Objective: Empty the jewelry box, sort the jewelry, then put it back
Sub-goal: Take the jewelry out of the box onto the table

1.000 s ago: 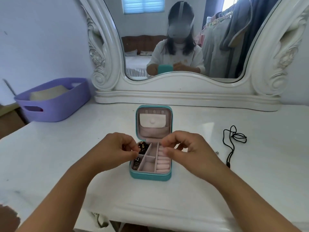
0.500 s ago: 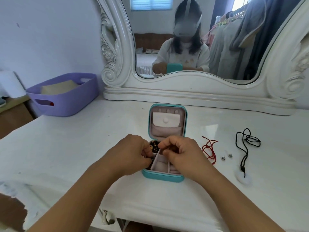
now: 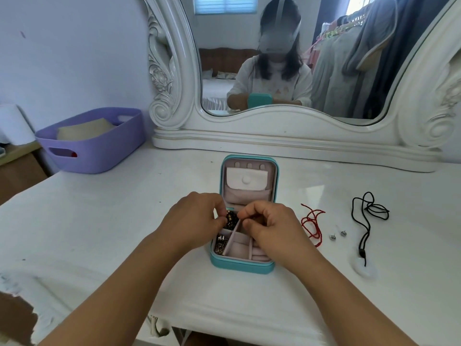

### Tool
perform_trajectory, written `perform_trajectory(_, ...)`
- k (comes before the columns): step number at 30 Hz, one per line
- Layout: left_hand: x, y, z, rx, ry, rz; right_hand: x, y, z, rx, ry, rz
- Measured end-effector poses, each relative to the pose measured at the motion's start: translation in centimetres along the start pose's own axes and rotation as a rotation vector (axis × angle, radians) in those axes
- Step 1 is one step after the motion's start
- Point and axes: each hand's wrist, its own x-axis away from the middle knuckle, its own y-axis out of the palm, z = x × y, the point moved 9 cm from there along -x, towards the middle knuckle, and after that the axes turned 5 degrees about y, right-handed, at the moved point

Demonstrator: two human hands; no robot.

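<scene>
We take the jewelry box [image 3: 243, 264] as the dial centre, standing on the table [image 3: 112, 221] with its lid [image 3: 249, 182] raised at 12 o'clock. Behind the lid, at 12 o'clock, stands the mirror [image 3: 287, 126]. At 10 o'clock, well apart, the basket [image 3: 99, 148] sits at the table's far left corner. At 3 o'clock we find the cord bracelet [image 3: 313, 224] near the box, then the two studs [image 3: 337, 235] just beside it, then the corded pendant [image 3: 366, 226] farthest out. Our left hand [image 3: 194, 221] and right hand [image 3: 272, 227] meet over the box's rear compartments, at a beaded piece [image 3: 231, 219] in the rear left compartment. Another piece [image 3: 220, 243] lies in the front left compartment.
</scene>
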Motion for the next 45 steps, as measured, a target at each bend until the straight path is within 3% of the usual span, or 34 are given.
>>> perform_trajectory(4, -0.3, -0.7, 0.9, -0.114, -0.004, 0.045, 0.2, 0.5, -0.5, 0.080, -0.031, -0.005)
perform_trajectory(11, 0.0, 0.2, 0.7, 0.143, 0.026, -0.165, 0.4, 0.6, -0.6, 0.131, -0.074, 0.009)
perform_trajectory(18, 1.4, 0.9, 1.1, -0.116, 0.105, -0.335, 0.2, 0.7, -0.3, 0.121, -0.058, 0.011)
perform_trajectory(24, 1.2, 1.2, 1.4, -0.086, 0.084, -0.289, 0.0, 0.6, -0.5, 0.160, -0.026, 0.017)
perform_trajectory(34, 1.9, 0.9, 0.9, 0.125, 0.074, -0.231, -1.6, 3.3, -1.7, 0.646, -0.067, -0.209)
perform_trajectory(37, 2.1, 0.0, 0.5, 0.234, 0.089, -0.148, -1.8, 3.0, -1.5, 0.544, -0.050, -0.232)
perform_trajectory(43, 2.0, -2.8, -0.5, 0.539, 0.044, 0.102, -1.1, 1.5, -2.0, 0.102, -0.037, -0.163)
perform_trajectory(45, 2.0, -3.2, -0.6, 0.634, 0.023, 0.139, -0.6, 1.8, -2.4, 0.087, -0.053, -0.200)
